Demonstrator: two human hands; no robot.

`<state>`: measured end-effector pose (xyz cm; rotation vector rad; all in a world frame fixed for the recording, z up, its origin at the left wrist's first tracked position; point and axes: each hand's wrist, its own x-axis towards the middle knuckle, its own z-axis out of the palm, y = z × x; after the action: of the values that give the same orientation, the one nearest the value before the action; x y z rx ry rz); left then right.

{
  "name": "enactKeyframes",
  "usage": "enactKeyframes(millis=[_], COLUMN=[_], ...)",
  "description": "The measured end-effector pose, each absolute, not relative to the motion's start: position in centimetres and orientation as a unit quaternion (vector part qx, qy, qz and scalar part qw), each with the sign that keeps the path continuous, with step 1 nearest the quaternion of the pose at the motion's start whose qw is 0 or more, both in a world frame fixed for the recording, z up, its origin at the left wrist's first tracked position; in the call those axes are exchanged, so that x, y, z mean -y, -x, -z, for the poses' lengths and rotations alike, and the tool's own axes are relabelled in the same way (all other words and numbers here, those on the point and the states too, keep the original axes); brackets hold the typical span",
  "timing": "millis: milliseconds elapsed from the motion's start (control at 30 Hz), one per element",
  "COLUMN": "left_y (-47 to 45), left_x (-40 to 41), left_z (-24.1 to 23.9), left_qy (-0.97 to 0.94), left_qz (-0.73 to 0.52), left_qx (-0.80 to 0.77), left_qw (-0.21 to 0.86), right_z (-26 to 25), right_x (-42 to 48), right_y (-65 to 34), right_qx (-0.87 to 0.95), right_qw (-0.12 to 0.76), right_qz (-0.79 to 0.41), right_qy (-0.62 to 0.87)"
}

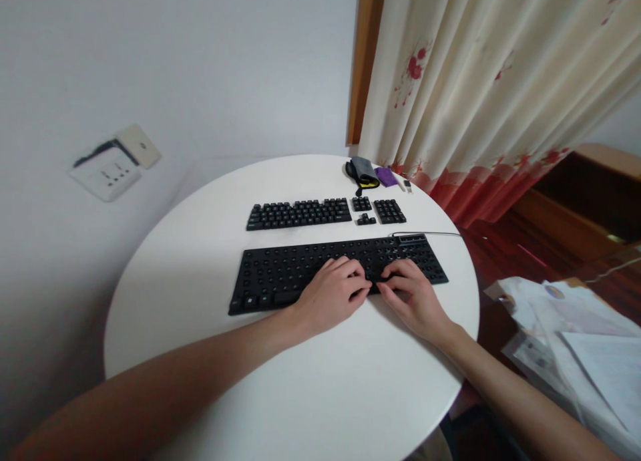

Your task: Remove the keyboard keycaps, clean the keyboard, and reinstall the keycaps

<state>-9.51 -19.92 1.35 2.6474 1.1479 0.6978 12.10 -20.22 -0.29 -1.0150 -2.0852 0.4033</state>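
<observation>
A black keyboard (280, 267) lies on the white round table, with most of its keycaps off and bare switch posts showing. Some caps sit on its front row, including the space bar (286, 296). My left hand (338, 290) rests over the front edge right of centre, fingers curled and tips pressed at the front row. Close beside it, my right hand (413, 297) bends thumb and forefinger together at the same spot. What lies between the fingertips of either hand is too small and hidden to make out.
Behind the keyboard, loose keycaps (300, 214) stand in ordered groups, with a number-pad block (390, 211) at right. A grey and black pouch (364, 172), a purple cloth (386, 176) and a small tool (407, 186) lie at the table's (170, 274) back edge. A cable (435, 234) trails right.
</observation>
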Motion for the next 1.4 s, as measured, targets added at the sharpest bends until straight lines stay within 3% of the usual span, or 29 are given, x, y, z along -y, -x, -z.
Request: enactKeyframes(millis=[300, 667, 933, 1400], left_y=[9.65, 9.7, 9.67, 9.7], left_x=[19.98, 19.85, 20.04, 19.99], left_z=[-1.43, -1.37, -1.57, -1.6], left_qy=[-0.88, -0.885, -0.883, -0.875], left_qz=[-0.255, -0.238, -0.237, -0.257], left_qx=[-0.387, -0.385, -0.395, -0.394], left_qw=[0.103, 0.109, 0.092, 0.112], right_z=[0.26, 0.18, 0.16, -0.05], right_x=[20.27, 20.44, 20.33, 20.42], right_y=[-12.45, -12.11, -12.3, -12.26], right_qx=[0.76, 0.811, 0.774, 0.78], right_qw=[0.462, 0.392, 0.442, 0.437], right_qz=[-0.15, -0.151, -0.149, -0.154], right_qy=[0.433, 0.406, 0.429, 0.42])
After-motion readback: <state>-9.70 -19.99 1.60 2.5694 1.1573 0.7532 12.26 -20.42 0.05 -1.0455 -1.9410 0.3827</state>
